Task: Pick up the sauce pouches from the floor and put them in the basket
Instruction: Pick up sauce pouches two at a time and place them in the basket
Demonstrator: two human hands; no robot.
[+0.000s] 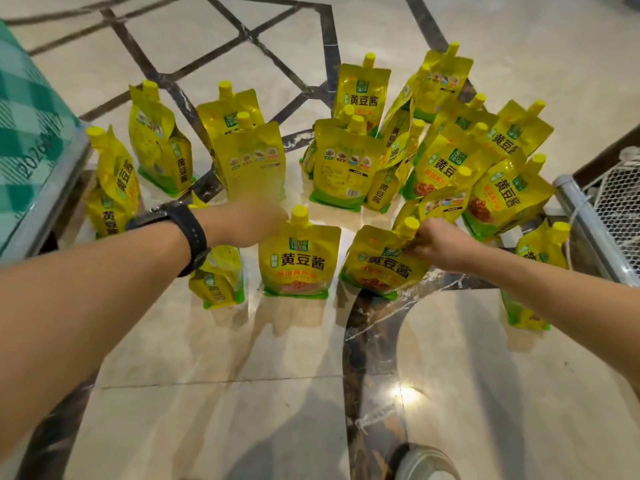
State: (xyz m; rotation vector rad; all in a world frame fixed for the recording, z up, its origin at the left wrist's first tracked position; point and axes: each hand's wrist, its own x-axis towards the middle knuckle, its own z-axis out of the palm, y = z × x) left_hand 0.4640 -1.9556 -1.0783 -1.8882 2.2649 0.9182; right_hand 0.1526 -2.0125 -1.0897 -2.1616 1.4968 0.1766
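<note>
The right hand [429,239] pinches a soft pouch [377,268] beside its cap [411,224] — probably the firmest hold; left hand [256,223] blurred — grip unclear.

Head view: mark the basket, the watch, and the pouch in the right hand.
basket [585,220], head view, metal rim.
watch [194,237], head view, black strap.
pouch [381,271], head view, front label.

yellow pouches [293,261] (green bases), black watch [187,233], green-checked cloth [27,109]
</note>
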